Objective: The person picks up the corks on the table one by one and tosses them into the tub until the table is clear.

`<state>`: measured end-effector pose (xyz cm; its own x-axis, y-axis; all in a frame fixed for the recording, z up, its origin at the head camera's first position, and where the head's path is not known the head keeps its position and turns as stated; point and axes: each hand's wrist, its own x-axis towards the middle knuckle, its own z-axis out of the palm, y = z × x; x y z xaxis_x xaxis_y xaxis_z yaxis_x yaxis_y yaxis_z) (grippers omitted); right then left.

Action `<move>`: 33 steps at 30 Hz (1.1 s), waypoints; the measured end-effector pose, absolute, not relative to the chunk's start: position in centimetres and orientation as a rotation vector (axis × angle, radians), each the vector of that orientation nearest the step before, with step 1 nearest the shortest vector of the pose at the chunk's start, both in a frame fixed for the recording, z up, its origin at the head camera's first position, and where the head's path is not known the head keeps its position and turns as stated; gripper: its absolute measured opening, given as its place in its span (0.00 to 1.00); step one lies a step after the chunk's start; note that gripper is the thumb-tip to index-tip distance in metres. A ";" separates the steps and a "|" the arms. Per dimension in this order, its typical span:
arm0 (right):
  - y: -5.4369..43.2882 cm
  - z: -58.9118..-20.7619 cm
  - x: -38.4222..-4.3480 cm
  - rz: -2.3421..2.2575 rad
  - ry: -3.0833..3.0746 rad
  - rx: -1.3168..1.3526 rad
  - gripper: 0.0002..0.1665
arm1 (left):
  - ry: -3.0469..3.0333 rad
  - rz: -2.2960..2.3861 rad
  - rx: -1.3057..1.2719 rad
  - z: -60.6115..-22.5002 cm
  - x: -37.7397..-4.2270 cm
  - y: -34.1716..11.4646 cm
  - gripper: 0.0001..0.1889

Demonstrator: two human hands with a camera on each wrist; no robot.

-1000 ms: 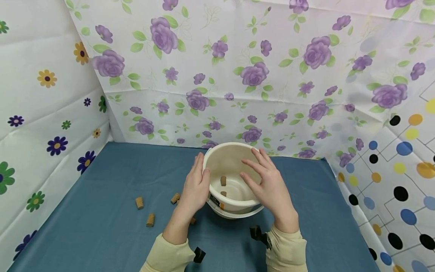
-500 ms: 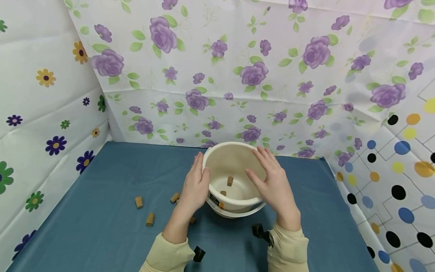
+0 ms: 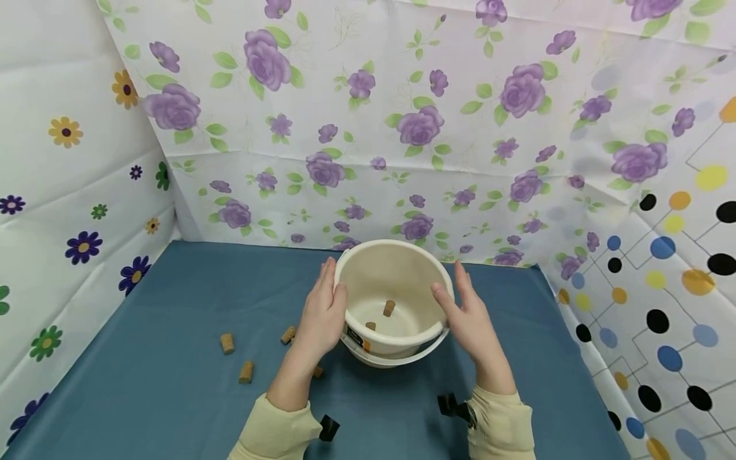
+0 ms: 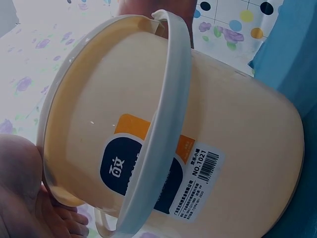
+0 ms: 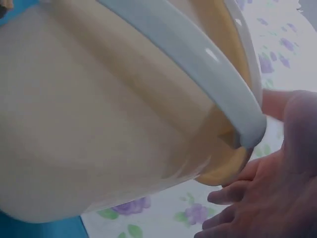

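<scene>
Two hands: left hand [image 3: 323, 314] and right hand [image 3: 471, 319] flank the bucket [image 3: 397, 278] at its rim, fingers mostly straight, curled round nothing; I judge they steady it.
Bucket: standing on the cloth [image 3: 397, 415], handle [image 4: 176, 89] hanging low, probably leaving its mouth free.
Corks [image 3: 389, 308]: two show inside, others lie leftward.
Label [image 4: 197, 186]: I read "NO.1021"; the handle splits the logo [image 4: 118, 166].

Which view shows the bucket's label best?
Left wrist: the label faces that camera up close, NO.1021 readable, though the handle crosses it. Head shows just a small dark-and-orange patch of it on the bucket, text unreadable. Right wrist shows the bucket and handle but none of the label.
</scene>
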<state>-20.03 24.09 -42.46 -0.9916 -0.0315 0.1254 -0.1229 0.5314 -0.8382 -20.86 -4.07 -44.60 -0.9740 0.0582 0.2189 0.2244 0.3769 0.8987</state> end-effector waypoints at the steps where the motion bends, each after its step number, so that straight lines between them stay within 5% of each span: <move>1: 24.1 -42.7 -20.0 1.477 -2.669 0.156 0.51 | -2.479 -1.652 -0.259 -44.6 -20.9 -4.1 0.32; 33: 24.5 -43.7 -20.0 1.152 -2.732 0.291 0.36 | -2.483 -1.592 -0.266 -44.5 -20.6 -4.1 0.32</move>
<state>-20.01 24.52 -43.70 -0.9679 -0.1154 0.2232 -0.2403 0.6842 -0.6885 -20.56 -4.13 -44.54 -0.9678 0.0533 0.2461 0.2458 0.4106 0.8781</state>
